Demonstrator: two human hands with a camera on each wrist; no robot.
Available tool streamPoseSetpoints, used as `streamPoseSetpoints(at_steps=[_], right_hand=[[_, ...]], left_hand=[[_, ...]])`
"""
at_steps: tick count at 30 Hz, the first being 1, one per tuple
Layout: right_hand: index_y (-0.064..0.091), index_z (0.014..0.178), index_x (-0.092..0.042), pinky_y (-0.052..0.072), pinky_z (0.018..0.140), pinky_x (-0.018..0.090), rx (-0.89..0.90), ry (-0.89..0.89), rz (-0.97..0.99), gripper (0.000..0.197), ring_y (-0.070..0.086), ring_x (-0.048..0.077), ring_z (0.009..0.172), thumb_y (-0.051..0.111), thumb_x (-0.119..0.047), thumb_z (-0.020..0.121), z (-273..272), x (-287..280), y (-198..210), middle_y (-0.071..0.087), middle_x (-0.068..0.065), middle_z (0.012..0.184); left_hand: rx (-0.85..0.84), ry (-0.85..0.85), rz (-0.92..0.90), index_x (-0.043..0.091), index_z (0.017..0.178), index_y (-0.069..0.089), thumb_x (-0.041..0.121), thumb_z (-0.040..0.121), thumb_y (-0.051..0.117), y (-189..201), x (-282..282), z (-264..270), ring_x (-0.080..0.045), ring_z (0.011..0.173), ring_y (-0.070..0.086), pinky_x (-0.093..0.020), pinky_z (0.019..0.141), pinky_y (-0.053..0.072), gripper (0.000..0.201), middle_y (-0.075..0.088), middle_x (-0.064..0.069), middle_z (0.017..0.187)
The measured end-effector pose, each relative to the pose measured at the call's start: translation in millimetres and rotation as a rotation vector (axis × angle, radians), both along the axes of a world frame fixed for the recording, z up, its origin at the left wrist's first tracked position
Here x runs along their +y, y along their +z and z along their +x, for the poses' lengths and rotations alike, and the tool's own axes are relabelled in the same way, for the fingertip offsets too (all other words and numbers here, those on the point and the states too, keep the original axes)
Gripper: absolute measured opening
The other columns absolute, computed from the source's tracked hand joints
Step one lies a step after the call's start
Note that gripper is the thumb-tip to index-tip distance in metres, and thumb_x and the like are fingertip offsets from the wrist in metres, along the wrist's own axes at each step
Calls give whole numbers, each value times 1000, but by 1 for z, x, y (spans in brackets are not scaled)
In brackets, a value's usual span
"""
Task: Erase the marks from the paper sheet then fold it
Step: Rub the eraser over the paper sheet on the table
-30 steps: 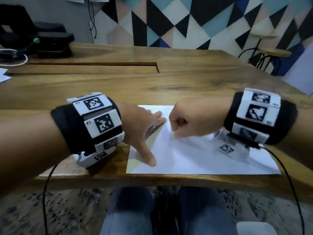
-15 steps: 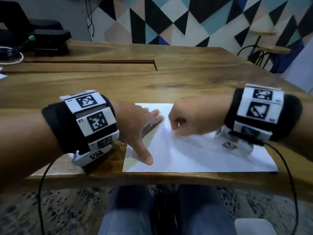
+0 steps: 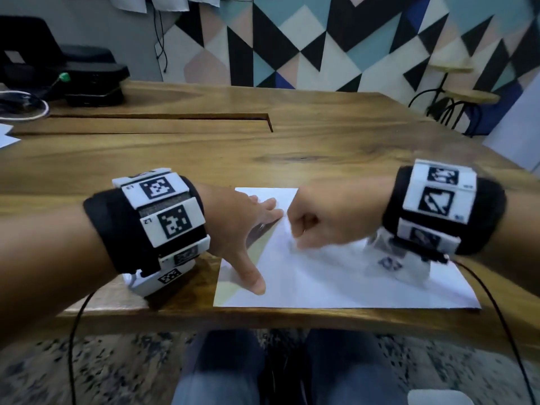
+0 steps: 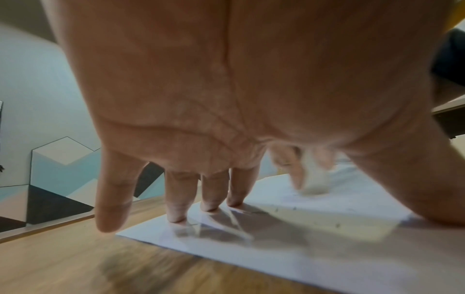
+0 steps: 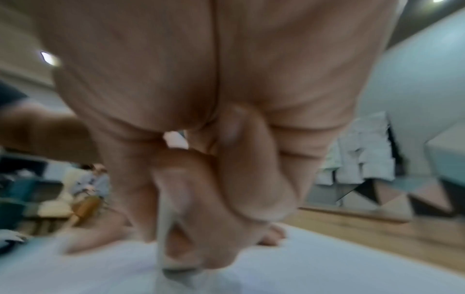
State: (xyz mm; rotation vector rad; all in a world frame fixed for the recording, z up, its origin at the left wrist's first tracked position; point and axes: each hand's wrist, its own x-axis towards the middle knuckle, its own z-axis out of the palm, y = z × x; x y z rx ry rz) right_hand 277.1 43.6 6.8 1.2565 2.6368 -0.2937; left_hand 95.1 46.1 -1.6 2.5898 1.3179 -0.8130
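From the head view, the paper lies flat at the near edge of the wooden table, its near side just at the rim. The left hand is spread flat on the sheet's left part, fingers straight and thumb splayed, pinning it. The right hand is curled into a fist pressing down on the sheet's far-middle part, blurred as if rubbing. The left wrist view shows the fingertips planted on the paper, faint marks nearby, and a pale eraser in the other hand's fingers. In the right wrist view the hand pinches that whitish eraser upright, its tip on the sheet. Risk, as I judge it: hard strokes could crease or tear the thin sheet, or drag it off the rim if the pinning hand eases. Beyond stand a geometric-painted wall, dark equipment at far left, and stools at right.
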Motion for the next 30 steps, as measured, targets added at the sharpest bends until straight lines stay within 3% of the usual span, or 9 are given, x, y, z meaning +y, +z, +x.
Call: streamPoseSetpoints(at_steps=[4,7,12,14,16,21,25,28,30], right_hand=[[72,91,-18,40,55,7,-43,31,42,17,51,0,55,64,-33,90,2,-1,0,61,-11,67],[72,93,-19,37,47,11,-40,-90,96,18,51,-1,52,65,-35,89,12,17,3,60,-11,66],[70,87,-19,33,48,18,-54,-94,112,18,46,3,52,64,-36,89,13,13,-1,58,-10,64],[71,86,-18,33,48,18,-50,-94,113,19,45,4,51,64,-36,89,14,13,-1,58,-8,64],[71,87,-17,33,48,19,-58,-88,119,21,45,6,53,63,-36,90,14,12,-1,61,-6,68],[69,83,-15,40,50,26,-26,-55,54,21,50,11,56,62,-33,90,7,-6,0,62,-3,66],[72,88,-13,42,47,10,-20,66,-68,23,54,1,54,61,-32,93,-2,-26,0,64,-3,67],[72,92,-18,39,47,11,-54,-29,82,18,49,3,53,62,-33,91,9,-3,5,57,-11,64],[70,88,-16,36,47,14,-45,-73,82,18,45,7,53,63,-32,89,11,0,4,56,-8,62]], left_hand=[[-6,1,-1,36,158,-6,83,61,66,-2,2,1,-14,153,4,-40,121,11,130,-8,14,165],[5,7,-4,34,158,-6,83,60,67,-2,1,0,-14,153,5,-40,122,12,132,-8,15,165],[-9,25,42,30,157,20,82,59,69,9,2,19,-16,152,12,-44,120,23,121,-2,11,167],[-15,20,15,34,155,21,85,55,68,8,7,27,-22,144,32,-46,116,32,122,11,10,166],[-13,18,-15,33,150,32,87,53,68,5,10,31,-20,123,51,-44,105,43,117,28,14,159],[1,45,-41,33,156,18,80,60,69,4,9,34,-21,130,46,-39,108,38,118,19,14,162],[-20,22,-48,31,151,31,78,59,71,3,9,33,-21,125,49,-41,107,41,111,24,12,160],[-4,39,-41,33,158,13,80,60,69,4,10,32,-21,137,40,-39,111,34,122,16,13,164],[8,53,-45,37,158,5,82,59,69,3,11,32,-21,136,40,-38,107,35,126,23,9,163]])
